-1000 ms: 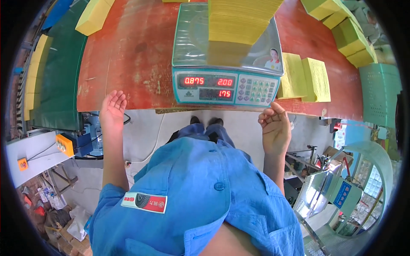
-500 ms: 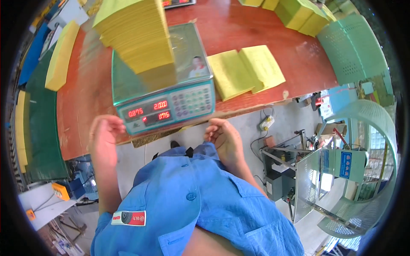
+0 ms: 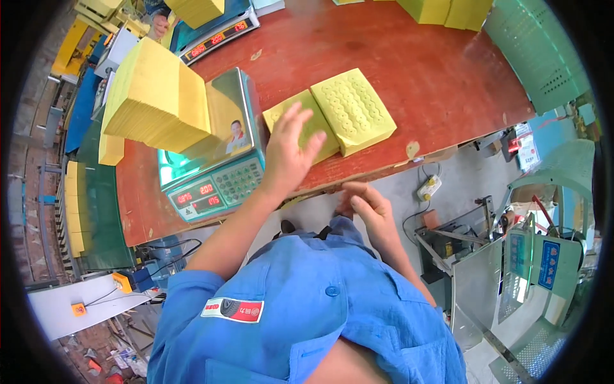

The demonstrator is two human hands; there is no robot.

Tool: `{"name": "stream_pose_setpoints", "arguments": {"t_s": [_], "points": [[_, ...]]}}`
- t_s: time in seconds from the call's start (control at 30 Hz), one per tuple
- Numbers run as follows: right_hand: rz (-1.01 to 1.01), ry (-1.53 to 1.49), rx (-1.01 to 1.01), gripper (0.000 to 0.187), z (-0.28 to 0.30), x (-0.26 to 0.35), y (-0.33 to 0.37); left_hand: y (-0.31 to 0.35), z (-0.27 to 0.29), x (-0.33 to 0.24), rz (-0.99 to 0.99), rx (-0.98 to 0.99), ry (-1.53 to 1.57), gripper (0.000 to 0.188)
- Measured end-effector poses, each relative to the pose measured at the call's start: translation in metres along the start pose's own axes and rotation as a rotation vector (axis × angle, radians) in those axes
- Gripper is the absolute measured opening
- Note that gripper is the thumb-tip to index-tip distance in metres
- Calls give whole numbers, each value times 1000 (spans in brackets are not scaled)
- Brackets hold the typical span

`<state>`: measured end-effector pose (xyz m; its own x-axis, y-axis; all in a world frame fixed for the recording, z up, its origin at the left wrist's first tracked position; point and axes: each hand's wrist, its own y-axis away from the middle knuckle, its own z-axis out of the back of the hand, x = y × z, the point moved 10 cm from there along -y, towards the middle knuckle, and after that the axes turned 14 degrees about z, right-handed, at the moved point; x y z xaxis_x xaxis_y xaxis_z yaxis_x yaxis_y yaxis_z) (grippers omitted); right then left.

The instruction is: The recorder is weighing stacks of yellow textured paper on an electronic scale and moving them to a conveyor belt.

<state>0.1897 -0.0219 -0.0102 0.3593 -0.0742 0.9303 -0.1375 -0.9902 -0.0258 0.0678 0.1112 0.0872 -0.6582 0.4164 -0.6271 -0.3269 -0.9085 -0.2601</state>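
Note:
My left hand [image 3: 293,150], fingers stretched and spread, is over the left one of two low yellow stacks of paper sheets [image 3: 331,150]; whether it touches the sheets I cannot tell. The right low stack [image 3: 354,109] has rows of scalloped marks on its top. Just off the table's front edge, my right hand [image 3: 371,208] hangs with loosely bent fingers and holds nothing visible. Left of my left hand stands a teal digital scale [image 3: 238,176] with red lit digits. A tall block of yellow sheets [image 3: 160,96] rests on its pan.
The red-brown table [image 3: 435,83] carries a second scale [image 3: 217,40] with yellow sheets at the back left, where another person's hand [image 3: 160,25] shows. More yellow stacks [image 3: 441,13] stand at the far edge. Right are a green perforated panel [image 3: 537,57] and a metal-framed machine [image 3: 476,281].
My left hand has moved right, from beside the scale to over the left low stack, its fingers now spread. My view has turned, so the scale and tall block sit further left.

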Motion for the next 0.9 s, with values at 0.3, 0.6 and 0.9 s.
{"name": "stream_pose_setpoints", "arguments": {"t_s": [0.3, 0.6, 0.9], "points": [[484, 720, -272, 45, 87, 74, -90, -33, -79, 14, 149, 46, -237, 73], [458, 556, -289, 58, 119, 46, -104, -53, -118, -8, 8, 111, -162, 82], [402, 665, -270, 53, 120, 46, -103, -14, -87, -28, -31, -41, -52, 61]]}}
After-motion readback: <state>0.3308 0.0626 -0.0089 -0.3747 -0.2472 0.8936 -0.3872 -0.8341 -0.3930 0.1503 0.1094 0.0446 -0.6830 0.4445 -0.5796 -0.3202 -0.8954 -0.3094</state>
